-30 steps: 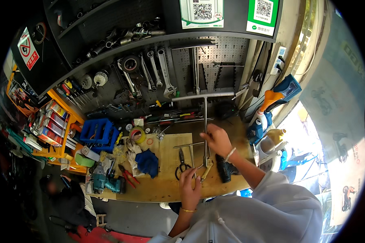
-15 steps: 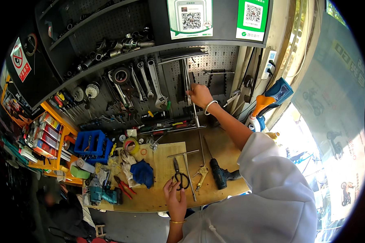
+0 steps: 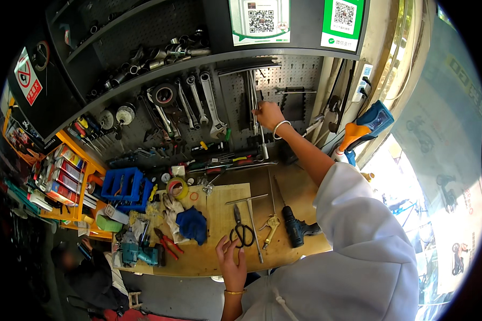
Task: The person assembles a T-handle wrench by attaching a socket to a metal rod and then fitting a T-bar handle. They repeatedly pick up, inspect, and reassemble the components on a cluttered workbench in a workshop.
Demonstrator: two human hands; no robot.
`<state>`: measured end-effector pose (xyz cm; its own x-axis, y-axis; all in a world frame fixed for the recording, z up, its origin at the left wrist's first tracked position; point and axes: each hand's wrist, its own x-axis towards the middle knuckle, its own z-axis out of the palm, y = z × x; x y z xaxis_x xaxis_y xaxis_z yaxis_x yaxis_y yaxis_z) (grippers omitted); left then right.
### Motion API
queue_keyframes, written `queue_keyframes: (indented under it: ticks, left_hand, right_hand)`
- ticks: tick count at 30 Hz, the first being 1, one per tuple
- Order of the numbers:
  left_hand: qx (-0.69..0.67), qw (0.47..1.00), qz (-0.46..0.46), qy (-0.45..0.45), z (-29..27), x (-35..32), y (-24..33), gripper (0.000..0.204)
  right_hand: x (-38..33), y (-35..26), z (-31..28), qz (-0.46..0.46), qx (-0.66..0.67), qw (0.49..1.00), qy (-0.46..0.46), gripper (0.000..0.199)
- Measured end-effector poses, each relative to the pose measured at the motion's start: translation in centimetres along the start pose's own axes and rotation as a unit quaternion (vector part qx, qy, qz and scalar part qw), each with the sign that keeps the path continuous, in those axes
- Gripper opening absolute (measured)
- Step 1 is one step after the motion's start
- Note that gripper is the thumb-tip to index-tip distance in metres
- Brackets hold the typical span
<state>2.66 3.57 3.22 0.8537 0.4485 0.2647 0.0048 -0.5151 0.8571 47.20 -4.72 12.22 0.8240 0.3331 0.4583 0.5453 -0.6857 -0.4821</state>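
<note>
My right hand (image 3: 270, 116) reaches up to the pegboard, its fingers closed around the shaft of a T-handle wrench. The socket end (image 3: 264, 150) of this wrench points down below the hand, beside other long rods (image 3: 253, 88) hanging there. My left hand (image 3: 233, 263) is low at the bench's front edge, fingers apart and holding nothing. Just beyond its fingertips lie black-handled scissors (image 3: 242, 233). To their right rest another T-handle wrench (image 3: 254, 230), a brass-coloured air blow gun (image 3: 271, 227) and a dark cordless drill (image 3: 294, 227).
On the wooden bench (image 3: 214, 262) lie red-handled pliers (image 3: 167, 245), a blue cloth (image 3: 191, 224), tape rolls (image 3: 177, 187) and a teal power tool (image 3: 139, 254). Blue bins (image 3: 120, 184) stand at left. Spanners (image 3: 211, 107) hang on the pegboard. A person (image 3: 93, 278) crouches at lower left.
My right hand and the T-handle wrench have moved up a little along the pegboard. The whole view has shifted slightly. My left hand stays nearly in place.
</note>
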Motion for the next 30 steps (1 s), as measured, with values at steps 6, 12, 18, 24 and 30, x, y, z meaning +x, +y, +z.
queue_keyframes:
  ticks: [6, 12, 18, 24, 30]
  left_hand:
    - [0.002, 1.000, 0.000, 0.003, -0.2, -0.3, -0.7, 0.026]
    - [-0.060, 0.994, -0.092, -0.022, 1.1, 0.0, -5.1, 0.027]
    - [0.114, 0.986, -0.037, -0.117, 6.7, 1.7, -17.1, 0.025]
    - [0.205, 0.967, -0.048, -0.142, 11.2, 3.8, -20.0, 0.015]
    - [0.261, 0.929, -0.038, -0.259, 15.7, 3.9, -20.0, 0.025]
  right_hand:
    - [0.8, 0.9, 0.6, 0.012, 0.000, 1.000, -0.016, 0.034]
    - [2.2, 1.9, 2.3, 0.012, -0.067, 0.996, -0.062, 0.038]
    - [4.5, 3.9, 3.9, 0.019, -0.099, 0.989, -0.106, 0.041]
    - [4.4, 3.9, 4.9, 0.011, -0.109, 0.993, -0.054, 0.039]
    - [4.0, 3.5, 5.7, 0.005, -0.113, 0.994, 0.003, 0.037]
